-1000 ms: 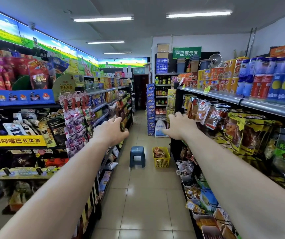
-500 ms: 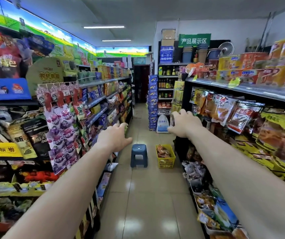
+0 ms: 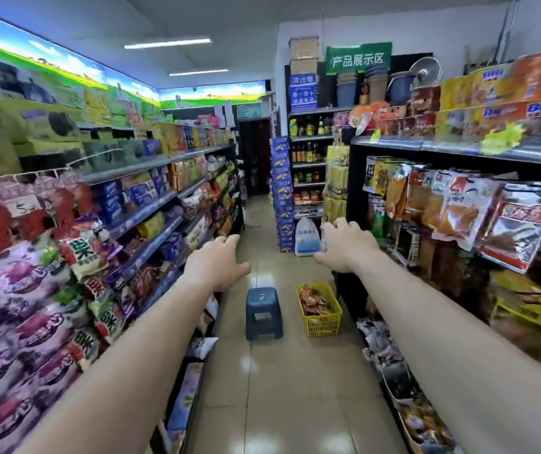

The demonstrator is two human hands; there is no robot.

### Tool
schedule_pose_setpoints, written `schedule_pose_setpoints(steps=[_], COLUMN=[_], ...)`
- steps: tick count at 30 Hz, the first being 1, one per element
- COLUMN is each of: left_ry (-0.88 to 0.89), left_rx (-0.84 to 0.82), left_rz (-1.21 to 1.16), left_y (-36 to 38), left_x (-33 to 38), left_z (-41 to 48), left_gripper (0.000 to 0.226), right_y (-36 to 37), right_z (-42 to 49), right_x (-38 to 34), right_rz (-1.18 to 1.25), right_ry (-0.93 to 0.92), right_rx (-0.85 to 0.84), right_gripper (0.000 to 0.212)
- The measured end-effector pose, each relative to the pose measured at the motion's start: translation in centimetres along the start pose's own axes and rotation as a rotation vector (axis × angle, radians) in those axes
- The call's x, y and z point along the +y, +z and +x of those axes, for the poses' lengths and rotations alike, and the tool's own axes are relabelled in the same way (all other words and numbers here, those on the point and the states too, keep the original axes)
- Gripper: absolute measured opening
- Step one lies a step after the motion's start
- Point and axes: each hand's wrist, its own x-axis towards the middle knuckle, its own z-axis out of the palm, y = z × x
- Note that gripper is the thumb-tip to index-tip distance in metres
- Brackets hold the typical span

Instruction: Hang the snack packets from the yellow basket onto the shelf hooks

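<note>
A yellow mesh basket (image 3: 323, 324) stands on the aisle floor ahead, against the foot of the right shelf. Orange-red snack packets (image 3: 313, 300) fill it. Both my arms reach forward, well short of the basket and above it. My left hand (image 3: 215, 262) is held out with loose fingers and holds nothing. My right hand (image 3: 347, 245) also hangs relaxed and empty. Packets (image 3: 456, 208) hang from hooks on the right shelf, under its metal top shelf.
A blue plastic stool (image 3: 263, 313) stands on the floor just left of the basket. Stocked shelves line both sides of the narrow tiled aisle. A white bag (image 3: 307, 239) leans against a stack of blue boxes (image 3: 283, 194) farther down.
I have moved forward along the aisle, so the basket and stool are nearer and larger. Both hands stay stretched out and empty.
</note>
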Motion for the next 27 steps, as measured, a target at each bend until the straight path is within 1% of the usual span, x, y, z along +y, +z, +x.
schedule_pose_setpoints(steps=[5,9,14,20,27], left_ry=[-0.018,-0.031,-0.033,-0.023,-0.040], left_rx=[0.002,-0.011,-0.020,-0.023,-0.058], left_rz=[-0.021,-0.046,-0.023,-0.013,-0.023], left_y=[2.7,5.0,9.6,15.9,19.0], left_x=[-1.3,-2.4,-4.4,-9.0,-14.7], left_z=[11.7,20.2,30.5,44.6,62.5], left_gripper=[0.077,0.078,0.075,0.077,0.073], right_y=[2.8,4.8,9.1,15.1,17.9], right_z=[12.2,21.4,32.7,47.1,64.2], right_x=[2.5,3.2,2.0,0.3,-1.2], right_rz=[0.034,0.041,0.025,-0.048,-0.052], right_ry=[0.011,0.016,-0.039,-0.076,-0.080], right_rx=[-0.025,-0.037,-0.044,-0.032,-0.019], right_gripper=[0.069,0.070,0.067,0.062,0.054])
